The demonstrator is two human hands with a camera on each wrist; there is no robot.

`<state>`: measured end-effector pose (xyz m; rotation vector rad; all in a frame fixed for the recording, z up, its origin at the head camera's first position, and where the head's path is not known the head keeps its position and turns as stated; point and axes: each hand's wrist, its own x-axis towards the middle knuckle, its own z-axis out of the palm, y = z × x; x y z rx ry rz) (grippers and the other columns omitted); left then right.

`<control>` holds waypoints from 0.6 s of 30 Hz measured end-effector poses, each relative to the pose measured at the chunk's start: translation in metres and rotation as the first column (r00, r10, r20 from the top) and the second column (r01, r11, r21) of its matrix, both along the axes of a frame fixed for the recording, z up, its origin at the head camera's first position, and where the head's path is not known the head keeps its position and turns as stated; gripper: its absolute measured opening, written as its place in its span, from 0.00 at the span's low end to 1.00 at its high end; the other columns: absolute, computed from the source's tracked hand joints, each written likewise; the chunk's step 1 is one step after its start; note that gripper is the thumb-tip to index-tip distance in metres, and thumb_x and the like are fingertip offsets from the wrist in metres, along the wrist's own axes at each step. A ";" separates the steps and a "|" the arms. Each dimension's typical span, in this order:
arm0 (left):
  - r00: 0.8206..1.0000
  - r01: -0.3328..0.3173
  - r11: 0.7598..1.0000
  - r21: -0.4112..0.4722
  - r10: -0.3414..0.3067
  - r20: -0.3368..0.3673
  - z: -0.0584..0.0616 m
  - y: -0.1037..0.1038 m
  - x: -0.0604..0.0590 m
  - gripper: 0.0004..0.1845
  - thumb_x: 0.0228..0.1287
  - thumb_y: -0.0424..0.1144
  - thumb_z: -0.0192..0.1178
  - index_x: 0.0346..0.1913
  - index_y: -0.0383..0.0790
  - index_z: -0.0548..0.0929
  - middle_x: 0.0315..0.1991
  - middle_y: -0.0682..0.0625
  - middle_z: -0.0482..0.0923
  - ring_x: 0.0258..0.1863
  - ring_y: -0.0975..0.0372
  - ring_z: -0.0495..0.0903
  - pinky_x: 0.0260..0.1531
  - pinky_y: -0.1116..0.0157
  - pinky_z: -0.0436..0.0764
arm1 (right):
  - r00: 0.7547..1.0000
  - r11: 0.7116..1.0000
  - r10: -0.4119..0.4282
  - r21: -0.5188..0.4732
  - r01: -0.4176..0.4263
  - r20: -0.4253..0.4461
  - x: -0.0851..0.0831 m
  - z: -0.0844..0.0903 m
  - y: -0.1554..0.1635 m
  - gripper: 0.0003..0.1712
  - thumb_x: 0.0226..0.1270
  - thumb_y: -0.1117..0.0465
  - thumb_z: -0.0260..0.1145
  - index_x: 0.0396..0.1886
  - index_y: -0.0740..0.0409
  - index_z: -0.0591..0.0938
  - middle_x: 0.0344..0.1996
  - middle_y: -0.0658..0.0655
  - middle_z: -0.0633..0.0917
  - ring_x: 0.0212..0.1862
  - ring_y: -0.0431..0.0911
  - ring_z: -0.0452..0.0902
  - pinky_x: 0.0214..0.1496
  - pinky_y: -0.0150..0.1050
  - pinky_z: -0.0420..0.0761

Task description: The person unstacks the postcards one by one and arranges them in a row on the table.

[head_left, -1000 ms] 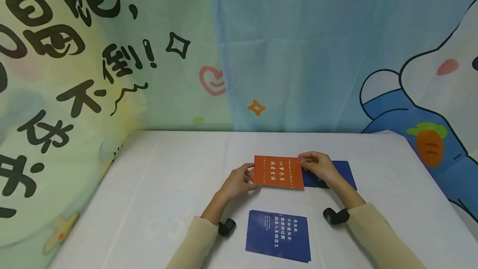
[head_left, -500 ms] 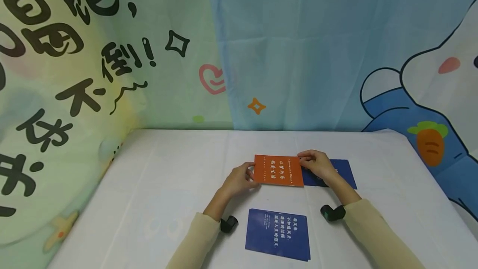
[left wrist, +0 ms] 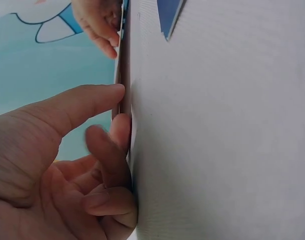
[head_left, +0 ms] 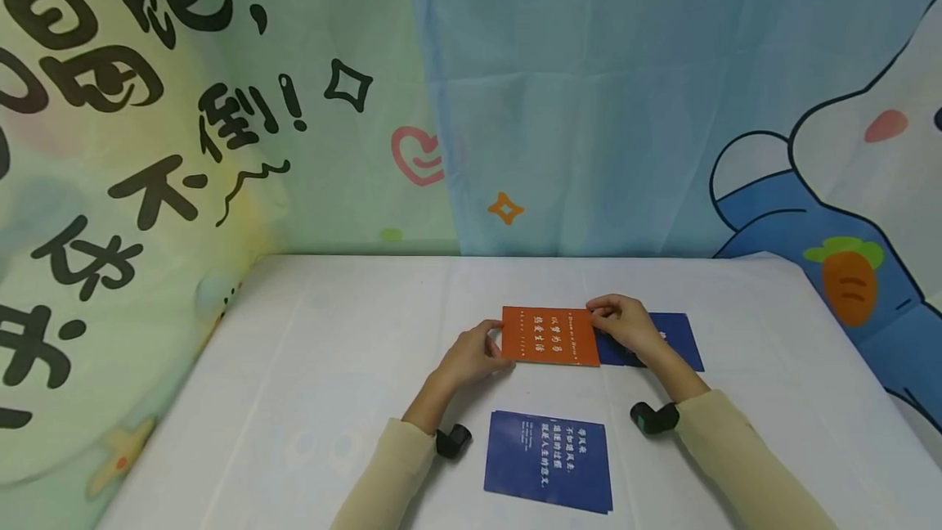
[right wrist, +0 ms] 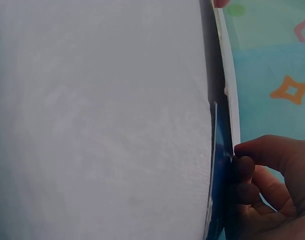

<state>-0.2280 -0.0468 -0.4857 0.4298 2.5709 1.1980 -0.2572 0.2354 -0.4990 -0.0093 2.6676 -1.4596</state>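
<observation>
An orange card (head_left: 550,335) with white lettering lies level near the middle of the table in the head view. The left hand (head_left: 473,357) pinches its left edge. At its right edge, the right hand (head_left: 625,324) holds the corner between thumb and fingers. The right wrist view shows the orange card's pale edge (right wrist: 229,75) slightly above the tabletop, with a shadow below. A dark blue card (head_left: 679,342) lies partly under the orange one and the right hand. Nearer the person lies a small stack of blue cards (head_left: 547,464) with white lettering.
A white cloth covers the table (head_left: 331,383). Behind it hangs a printed backdrop (head_left: 589,105) with large black characters and a cartoon animal. Small black cameras (head_left: 453,441) are strapped to both wrists.
Both hands keep their hold on the orange card, which stays nearly in place. The forearms have shifted slightly inward.
</observation>
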 end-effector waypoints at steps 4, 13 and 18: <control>1.000 0.000 1.000 -0.011 0.000 -0.005 0.000 0.000 0.000 0.34 0.55 0.34 0.70 0.65 0.32 0.70 0.24 0.54 0.75 0.23 0.66 0.70 0.29 0.70 0.69 | 1.000 1.000 -0.002 0.008 0.002 -0.003 0.001 0.000 0.000 0.17 0.68 0.67 0.62 0.53 0.73 0.78 0.39 0.63 0.81 0.34 0.43 0.72 0.33 0.30 0.73; 1.000 -0.022 1.000 -0.007 0.022 0.002 0.000 -0.001 0.002 0.32 0.56 0.33 0.69 0.64 0.31 0.71 0.24 0.54 0.74 0.24 0.66 0.70 0.28 0.70 0.69 | 1.000 1.000 0.002 -0.011 -0.002 -0.009 0.001 -0.001 0.001 0.16 0.67 0.67 0.63 0.52 0.71 0.79 0.40 0.64 0.82 0.33 0.42 0.72 0.33 0.30 0.73; 1.000 -0.027 1.000 0.010 0.027 -0.004 0.000 -0.002 0.001 0.31 0.56 0.33 0.69 0.63 0.30 0.72 0.25 0.53 0.75 0.24 0.66 0.70 0.27 0.70 0.69 | 1.000 1.000 0.003 -0.024 -0.004 -0.007 0.001 -0.001 0.002 0.16 0.68 0.66 0.63 0.53 0.70 0.80 0.40 0.64 0.83 0.31 0.43 0.70 0.30 0.30 0.71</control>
